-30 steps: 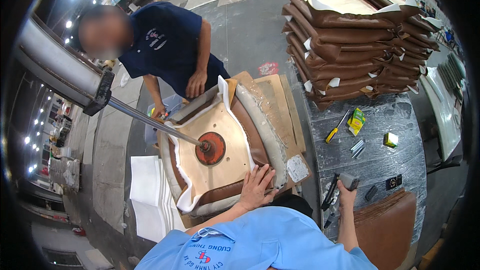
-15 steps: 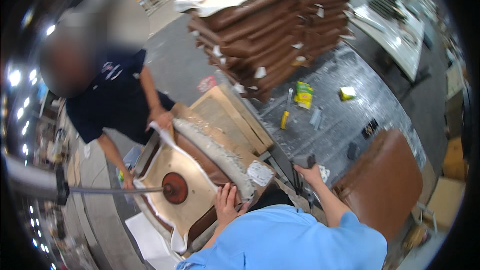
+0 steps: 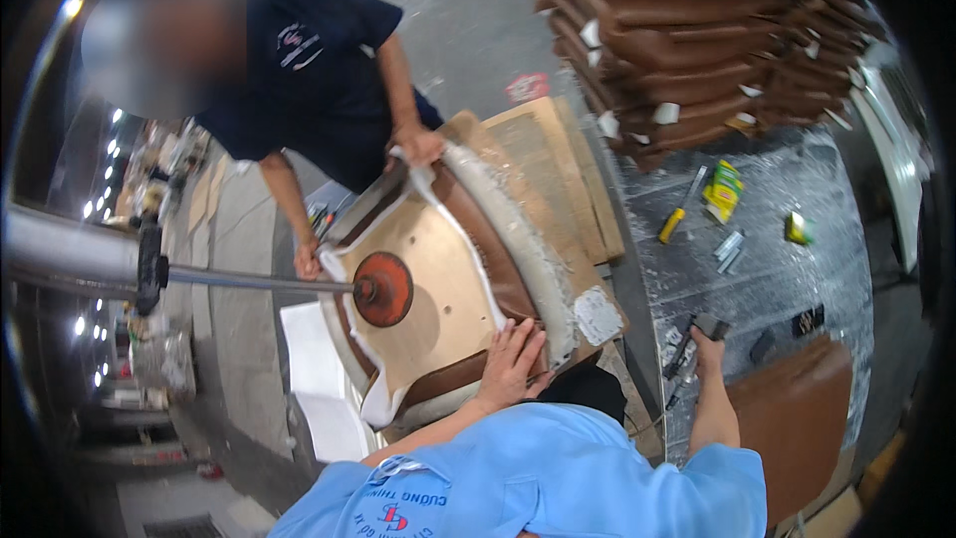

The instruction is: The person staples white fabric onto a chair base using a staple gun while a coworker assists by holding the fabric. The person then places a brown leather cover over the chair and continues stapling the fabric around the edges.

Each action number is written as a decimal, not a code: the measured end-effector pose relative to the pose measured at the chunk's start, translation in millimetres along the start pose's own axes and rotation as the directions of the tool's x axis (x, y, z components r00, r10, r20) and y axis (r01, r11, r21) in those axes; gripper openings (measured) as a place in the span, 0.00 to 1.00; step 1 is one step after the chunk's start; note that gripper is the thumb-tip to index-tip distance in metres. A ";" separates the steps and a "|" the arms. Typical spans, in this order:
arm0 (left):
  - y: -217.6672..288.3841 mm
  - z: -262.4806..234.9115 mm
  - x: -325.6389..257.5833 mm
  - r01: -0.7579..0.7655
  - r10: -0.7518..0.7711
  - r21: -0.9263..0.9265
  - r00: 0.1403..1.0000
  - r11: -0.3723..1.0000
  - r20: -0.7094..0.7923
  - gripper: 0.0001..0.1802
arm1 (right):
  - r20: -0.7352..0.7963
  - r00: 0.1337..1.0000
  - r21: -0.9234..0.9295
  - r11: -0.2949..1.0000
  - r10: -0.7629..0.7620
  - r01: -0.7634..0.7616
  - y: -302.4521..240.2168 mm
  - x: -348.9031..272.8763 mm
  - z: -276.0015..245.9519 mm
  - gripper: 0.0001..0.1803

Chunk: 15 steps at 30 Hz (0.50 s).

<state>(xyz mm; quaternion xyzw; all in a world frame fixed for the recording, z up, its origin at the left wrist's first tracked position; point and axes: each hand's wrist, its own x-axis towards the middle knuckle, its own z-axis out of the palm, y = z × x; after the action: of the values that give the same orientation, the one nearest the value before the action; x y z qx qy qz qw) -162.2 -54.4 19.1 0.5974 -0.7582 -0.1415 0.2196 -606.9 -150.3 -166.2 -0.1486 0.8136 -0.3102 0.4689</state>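
Note:
My left hand [image 3: 513, 364] lies with fingers outstretched on the near right corner of a chair seat, pressing on its brown leather cover [image 3: 486, 229]. The seat's wooden base [image 3: 453, 284] faces up, with white lining [image 3: 375, 404] folded along its edges. A red round press disc [image 3: 384, 289] on a metal rod bears on the base. At the table, my right hand [image 3: 708, 351] grips a dark staple gun [image 3: 687, 344], partly hidden by the fingers. Across the seat, a co-worker's one hand [image 3: 416, 143] holds the far edge and the other [image 3: 307, 259] the left edge.
A tall stack of brown leather covers [image 3: 687, 40] stands on the plastic-wrapped table [image 3: 657, 279]. Near it lie a yellow-handled screwdriver [image 3: 673, 224], a yellow-green packet [image 3: 725, 191], silver staple strips [image 3: 729, 251] and a small yellow box [image 3: 798, 229]. A brown leather panel [image 3: 792, 418] rests at right.
The view has turned, so the scene sits farther right. My right hand has brought the staple gun over the table. My left hand stays on the seat corner.

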 end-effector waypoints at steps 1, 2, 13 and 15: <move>0.6 0.5 1.0 -0.010 0.010 -0.002 1.000 1.000 -0.020 0.49 | 0.080 0.995 0.046 0.997 -0.063 0.060 -1.7 7.0 1.5 0.29; 1.8 -0.2 0.6 0.028 -0.028 0.029 0.999 0.999 0.021 0.50 | 0.110 0.992 0.073 0.996 -0.065 0.057 -4.4 14.1 -2.2 0.27; 4.6 5.3 4.4 -0.013 0.011 0.105 1.000 0.994 0.023 0.46 | 0.231 0.955 -0.084 0.981 0.189 -0.174 -13.7 90.1 -9.6 0.23; 6.2 3.6 5.8 0.022 -0.030 0.115 0.997 0.993 0.067 0.46 | 0.296 0.948 0.020 0.992 0.114 -0.126 -8.1 97.6 -11.5 0.25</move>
<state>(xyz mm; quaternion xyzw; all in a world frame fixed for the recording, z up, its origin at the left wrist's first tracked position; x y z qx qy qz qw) -170.3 -58.7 20.0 0.6137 -0.7643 -0.1211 0.1568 -667.5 -204.3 -222.2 -0.1342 0.7361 -0.2714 0.6054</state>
